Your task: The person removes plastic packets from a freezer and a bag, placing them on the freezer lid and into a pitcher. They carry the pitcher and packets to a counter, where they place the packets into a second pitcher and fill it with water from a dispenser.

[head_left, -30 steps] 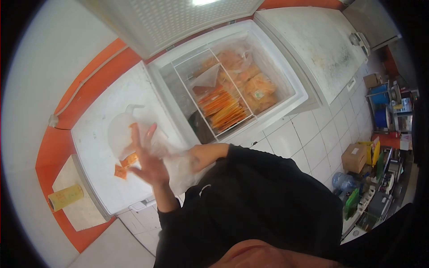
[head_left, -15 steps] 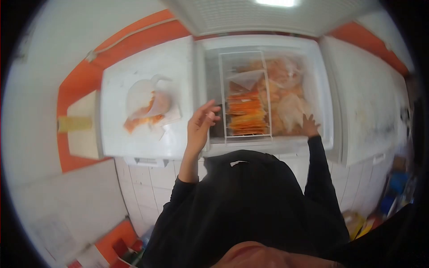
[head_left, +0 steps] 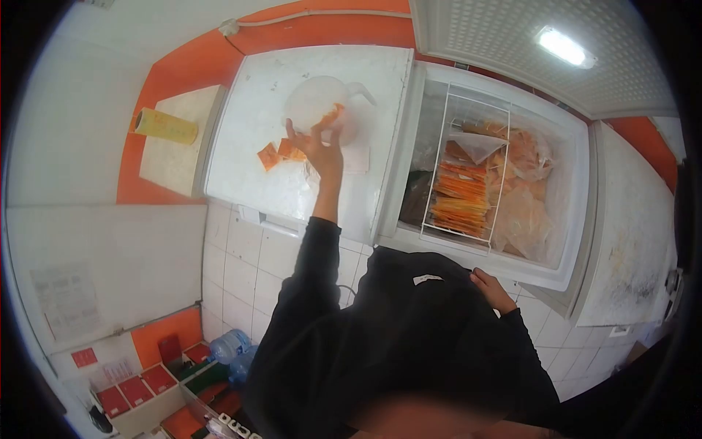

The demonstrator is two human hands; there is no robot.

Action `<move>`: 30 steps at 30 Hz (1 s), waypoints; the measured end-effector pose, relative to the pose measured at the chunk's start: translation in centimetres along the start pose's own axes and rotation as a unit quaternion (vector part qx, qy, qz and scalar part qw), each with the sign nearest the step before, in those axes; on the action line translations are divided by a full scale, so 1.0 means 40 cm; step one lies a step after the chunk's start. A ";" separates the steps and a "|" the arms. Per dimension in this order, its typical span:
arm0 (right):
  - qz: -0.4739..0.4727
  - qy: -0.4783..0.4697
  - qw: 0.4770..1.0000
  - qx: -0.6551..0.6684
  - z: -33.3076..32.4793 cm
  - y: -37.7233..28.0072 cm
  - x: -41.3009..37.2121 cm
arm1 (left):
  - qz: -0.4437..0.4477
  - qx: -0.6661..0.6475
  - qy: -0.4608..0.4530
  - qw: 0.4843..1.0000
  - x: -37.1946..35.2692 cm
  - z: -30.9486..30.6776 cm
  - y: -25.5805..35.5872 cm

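Left grip: the left hand (head_left: 322, 152) is over the white freezer lid (head_left: 241, 121), thumb and fingers spread and part-bent around the near end of an orange strip (head_left: 333, 114); whether they pinch it I cannot tell.
Right grip: the right hand (head_left: 495, 291) is at the edge of the black garment (head_left: 409, 307), near the front of the open chest freezer (head_left: 574, 190); its fingers are partly hidden, so I cannot tell how far they close or if they hold cloth.
Orange packets: two flat ones (head_left: 268, 156) lie on the lid beside the left hand. They look light and thin, perhaps stiff if frozen; a pinch on opposite edges should suit them better than a squeeze across the middle.
Pale plastic bag: it lies (head_left: 306, 97) under and beyond the strip, looking limp and possibly slippery; a gathered fold or the loop-like end (head_left: 360, 91) seems the surest hold.
Packet stack: upright rows (head_left: 461, 197) inside the wire basket (head_left: 499, 194), likely cold and slick, easiest taken by the top edges.
Bagged pieces: bulky orange lumps (head_left: 523, 219) beside the basket, probably heavier; better supported from below than pulled by the film.
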State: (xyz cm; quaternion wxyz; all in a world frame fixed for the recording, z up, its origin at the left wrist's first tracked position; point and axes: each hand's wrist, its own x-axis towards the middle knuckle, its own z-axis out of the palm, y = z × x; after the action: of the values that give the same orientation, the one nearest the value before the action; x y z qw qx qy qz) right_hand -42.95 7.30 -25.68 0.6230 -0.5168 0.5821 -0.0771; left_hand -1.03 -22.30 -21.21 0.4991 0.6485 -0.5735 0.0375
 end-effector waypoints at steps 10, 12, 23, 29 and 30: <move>0.043 0.157 0.964 -0.211 0.149 0.007 0.015 | 0.023 0.009 -0.027 0.999 0.236 -0.014 -0.304; -0.039 0.236 0.951 -0.194 0.121 0.028 0.039 | 0.001 0.029 -0.027 0.999 0.237 -0.036 -0.259; 0.017 0.441 0.894 0.081 -0.230 0.104 0.419 | -0.033 -0.289 -0.367 0.884 -0.306 0.121 0.177; 0.076 0.455 0.845 0.271 -0.252 0.154 0.623 | -0.323 -0.111 -0.376 0.861 -0.592 0.451 0.175; 0.082 0.464 0.849 0.240 -0.255 0.192 0.645 | -0.366 -0.112 -0.367 0.848 -0.592 0.466 0.191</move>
State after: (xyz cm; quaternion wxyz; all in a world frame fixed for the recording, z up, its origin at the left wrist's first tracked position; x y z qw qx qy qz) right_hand -47.05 -12.87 -45.82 0.3889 -0.2060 0.8069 -0.3939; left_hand -24.80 -17.26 -40.59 0.2989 0.7178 -0.4366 -0.4525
